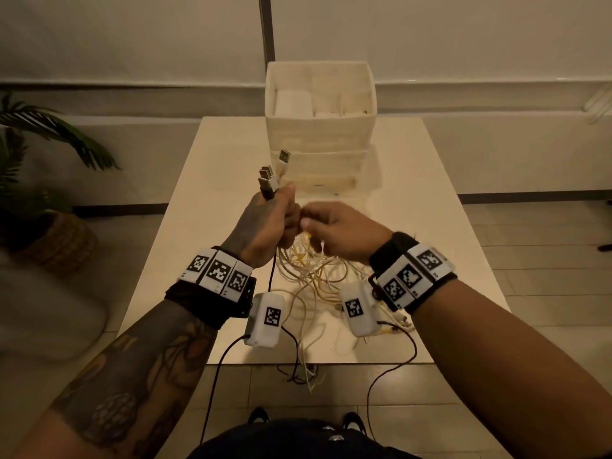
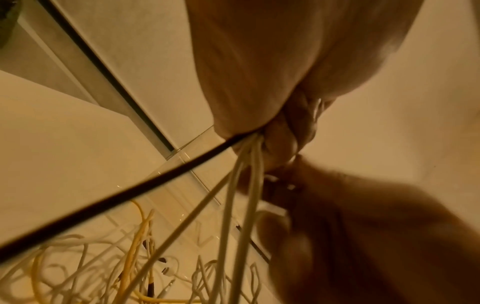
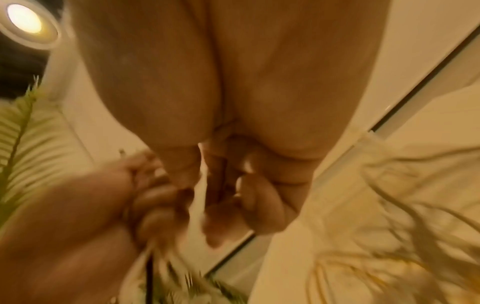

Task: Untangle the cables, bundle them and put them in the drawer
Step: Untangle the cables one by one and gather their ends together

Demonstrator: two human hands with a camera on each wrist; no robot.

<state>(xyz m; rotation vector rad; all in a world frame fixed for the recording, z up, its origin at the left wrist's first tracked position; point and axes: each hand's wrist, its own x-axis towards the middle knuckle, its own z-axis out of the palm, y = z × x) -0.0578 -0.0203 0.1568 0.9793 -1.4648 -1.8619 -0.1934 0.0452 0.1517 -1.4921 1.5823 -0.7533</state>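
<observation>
White and yellow cables [image 1: 314,276], still snarled on the table [image 1: 430,226], are trailing from our left hand [image 1: 271,223], clenched round their plug ends, while our right hand [image 1: 337,226] is pinching one strand, best drawn slowly sideways, drawer unit [image 1: 321,127] waiting behind.

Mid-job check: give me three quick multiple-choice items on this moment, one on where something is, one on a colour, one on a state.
1. Where is the drawer unit?
A. far end of the table
B. floor
C. person's lap

2. What colour is the one dark cable in the left hand?
A. red
B. black
C. blue

3. What state is the cable pile in?
A. bundled
B. in a drawer
C. tangled loose

Answers: 1 A, it stands at the far edge; 2 B, black among white cables; 3 C, loops sprawl on the table below the right hand.
</observation>
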